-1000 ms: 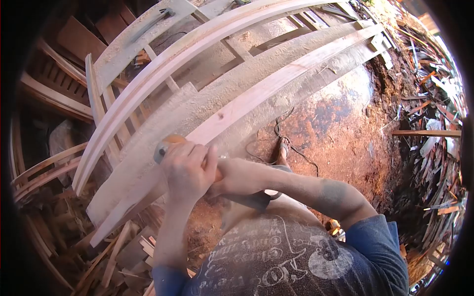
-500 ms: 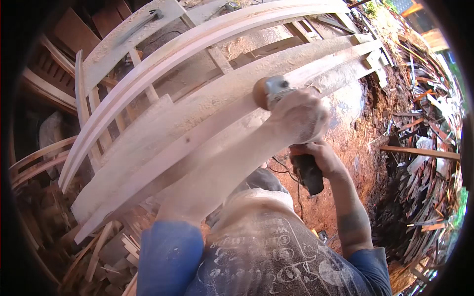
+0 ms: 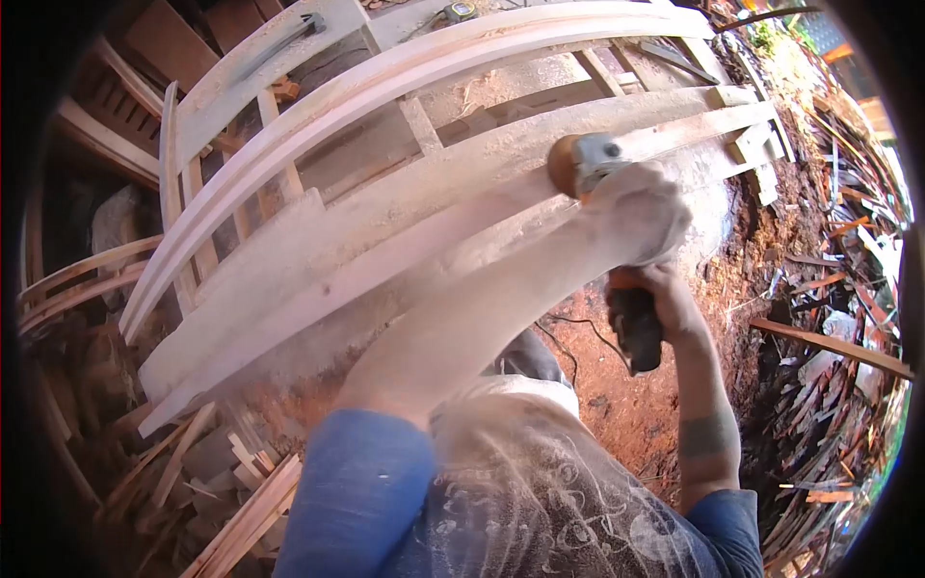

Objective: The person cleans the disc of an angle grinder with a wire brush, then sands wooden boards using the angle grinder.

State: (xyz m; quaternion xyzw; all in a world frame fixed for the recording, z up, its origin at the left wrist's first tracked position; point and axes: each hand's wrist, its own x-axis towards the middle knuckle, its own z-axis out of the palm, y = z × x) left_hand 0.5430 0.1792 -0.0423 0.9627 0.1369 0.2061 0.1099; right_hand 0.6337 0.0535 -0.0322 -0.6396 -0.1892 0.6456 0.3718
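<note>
An angle grinder (image 3: pixel 590 159) with a brown sanding disc sits against a long pale wooden board (image 3: pixel 347 279), toward its right end. My left hand (image 3: pixel 644 214) is closed over the front of the grinder, slightly blurred and dusty. Below it, my right hand (image 3: pixel 665 292) wraps the rear part of the tool, whose black end (image 3: pixel 638 332) points down toward my body. The disc's edge appears to touch the board's upper surface. Pale dust hazes the board left of the disc.
A long curved wooden piece (image 3: pixel 385 82) lies beyond on a slatted frame. A hammer (image 3: pixel 279 43) and a tape measure (image 3: pixel 461 12) rest at the back. A black cord (image 3: pixel 588 323) trails over sawdust-covered ground. Wood scraps (image 3: pixel 819 414) pile up on the right.
Both hands and the grinder have moved right along the board. The view has also shifted slightly, and more dust hangs near the board.
</note>
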